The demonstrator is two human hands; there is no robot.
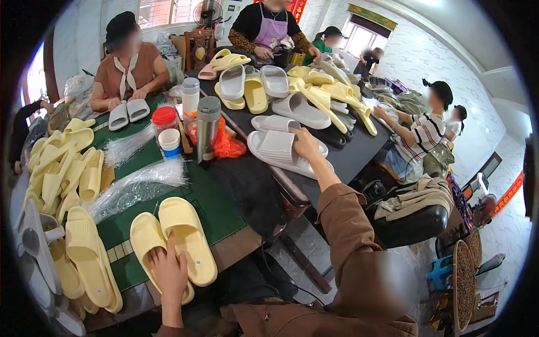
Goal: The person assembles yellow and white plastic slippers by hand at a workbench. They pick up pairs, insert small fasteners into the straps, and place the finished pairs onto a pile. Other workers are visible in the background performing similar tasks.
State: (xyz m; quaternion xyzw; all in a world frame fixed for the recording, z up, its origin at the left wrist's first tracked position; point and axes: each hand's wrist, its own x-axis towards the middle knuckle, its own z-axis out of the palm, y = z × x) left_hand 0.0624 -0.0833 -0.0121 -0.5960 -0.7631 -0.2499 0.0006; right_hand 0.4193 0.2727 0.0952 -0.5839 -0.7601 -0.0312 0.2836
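On the near end of the green table, a pair of pale yellow slippers (193, 247) lies side by side. My left hand (169, 269) grips them where their inner edges meet, its fingertips by the straps; another yellow sole edge shows underneath. My right arm reaches to the dark table, where my right hand (306, 144) is closed on grey slippers (272, 147) with ribbed straps. Part of its grip is hidden by the straps. Behind these lies a heap of yellow and grey slippers (300, 109).
Yellow slippers (59, 163) and grey ones (39, 247) pile up at the left. Clear plastic strips (137, 188), a steel flask (208, 126), a red-lidded jar (164, 116) and a paper cup (169, 143) stand or lie mid-table. Several people work around the tables. A black stool (412, 222) stands right.
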